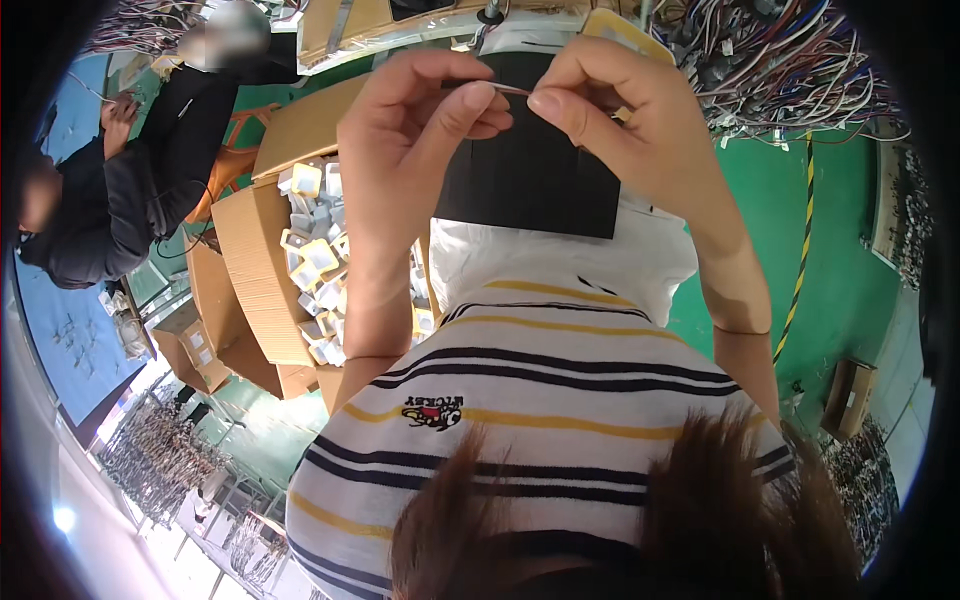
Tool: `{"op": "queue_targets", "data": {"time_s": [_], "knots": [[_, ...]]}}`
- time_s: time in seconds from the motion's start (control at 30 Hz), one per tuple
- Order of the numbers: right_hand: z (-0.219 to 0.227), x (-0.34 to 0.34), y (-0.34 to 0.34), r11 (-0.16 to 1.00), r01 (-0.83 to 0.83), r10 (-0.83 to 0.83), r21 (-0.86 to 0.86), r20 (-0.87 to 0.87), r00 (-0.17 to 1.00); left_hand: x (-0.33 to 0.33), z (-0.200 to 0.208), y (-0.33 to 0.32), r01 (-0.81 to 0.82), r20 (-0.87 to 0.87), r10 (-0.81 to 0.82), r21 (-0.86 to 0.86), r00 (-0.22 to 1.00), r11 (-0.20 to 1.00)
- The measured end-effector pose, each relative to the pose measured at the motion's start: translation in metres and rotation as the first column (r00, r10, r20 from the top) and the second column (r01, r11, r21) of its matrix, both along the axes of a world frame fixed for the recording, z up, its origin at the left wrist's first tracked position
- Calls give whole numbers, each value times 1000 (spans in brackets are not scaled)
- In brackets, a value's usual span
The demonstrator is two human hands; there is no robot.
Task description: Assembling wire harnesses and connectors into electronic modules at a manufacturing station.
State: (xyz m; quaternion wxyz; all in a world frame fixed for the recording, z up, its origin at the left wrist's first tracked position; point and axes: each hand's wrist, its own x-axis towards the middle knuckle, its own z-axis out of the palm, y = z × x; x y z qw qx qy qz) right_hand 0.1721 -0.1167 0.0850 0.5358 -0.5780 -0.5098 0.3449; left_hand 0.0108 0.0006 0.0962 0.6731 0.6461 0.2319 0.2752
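Observation:
A thin wire (pixel 510 90), reddish and white, runs across the short gap between my two hands near the top of the view. My left hand (pixel 425 130) pinches one end between thumb and fingers, the other fingers curled in. On the far side of the gap, my right hand (pixel 625 115) grips the wire between thumb and forefinger. The wire's ends are hidden by my fingers. Below both hands lies a flat black sheet (pixel 535 185), resting over white material (pixel 475 265) in front of my body.
To the left, a cardboard box (pixel 250 255) holds several white-and-yellow plastic housings (pixel 318 257). Tangled bundles of coloured wires (pixel 790 75) fill the upper right. People in dark clothing (pixel 165 150) work at a blue table (pixel 65 340). Striped tape (pixel 797 270) crosses the green floor.

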Motion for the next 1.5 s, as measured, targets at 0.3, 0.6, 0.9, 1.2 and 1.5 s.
{"op": "queue_targets", "data": {"time_s": [0.3,0.6,0.9,1.2,1.5], "knots": [[13,-4,8,987,115,-114,-116,12,993,7,-11,-11,-26,15,26,16,1000,1000],[30,4,6,980,100,-126,-172,-145,981,12,-18,-18,-140,77,137,32,988,990],[29,11,8,978,85,-85,-193,8,996,13,-21,-14,-142,20,143,-35,989,989],[-22,22,30,756,34,169,654,-246,954,20,-24,-4,-25,-6,25,-65,1000,998],[28,9,12,996,80,-76,-34,97,992,27,10,-17,433,461,69,-868,885,243]]}}
